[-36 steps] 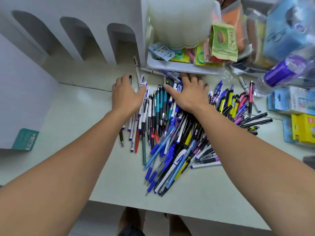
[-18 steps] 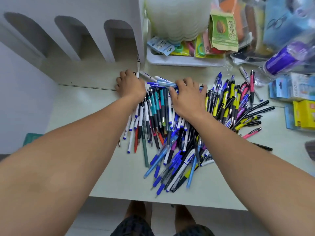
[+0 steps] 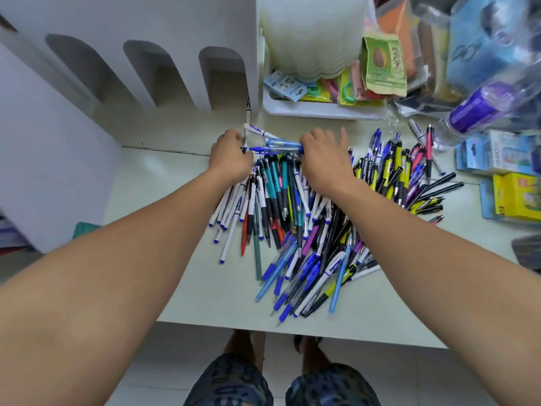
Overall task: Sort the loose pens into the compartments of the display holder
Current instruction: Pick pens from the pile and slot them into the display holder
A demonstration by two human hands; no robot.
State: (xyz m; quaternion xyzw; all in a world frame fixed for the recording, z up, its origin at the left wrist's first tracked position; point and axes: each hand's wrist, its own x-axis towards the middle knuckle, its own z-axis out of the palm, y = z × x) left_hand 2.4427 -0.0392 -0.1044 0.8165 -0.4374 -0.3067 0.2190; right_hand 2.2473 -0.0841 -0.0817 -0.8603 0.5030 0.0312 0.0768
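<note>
A big pile of loose pens (image 3: 292, 230) in blue, white, teal, black and red lies on the pale table (image 3: 164, 200). A second cluster of yellow, black and pink pens (image 3: 392, 174) lies to its right. The white display holder (image 3: 175, 68) with arched compartments stands at the back left. No pens show in the compartments. My left hand (image 3: 231, 155) is curled at the pile's far left end, gripping white pens. My right hand (image 3: 322, 159) is curled over the pile's far end, holding translucent blue pens (image 3: 281, 145) that stick out to the left.
A white tray (image 3: 322, 114) of packets sits behind the pile, with a stack of white containers (image 3: 313, 33) in it. A wrapped purple bottle (image 3: 483, 106) and small boxes (image 3: 512, 197) crowd the right side. A white panel (image 3: 44, 142) stands at the left. The table's front edge (image 3: 292, 326) is close to the pile.
Both hands lay flat on the far end of the pile a second ago. Their fingers have since curled round pens and drawn slightly toward me.
</note>
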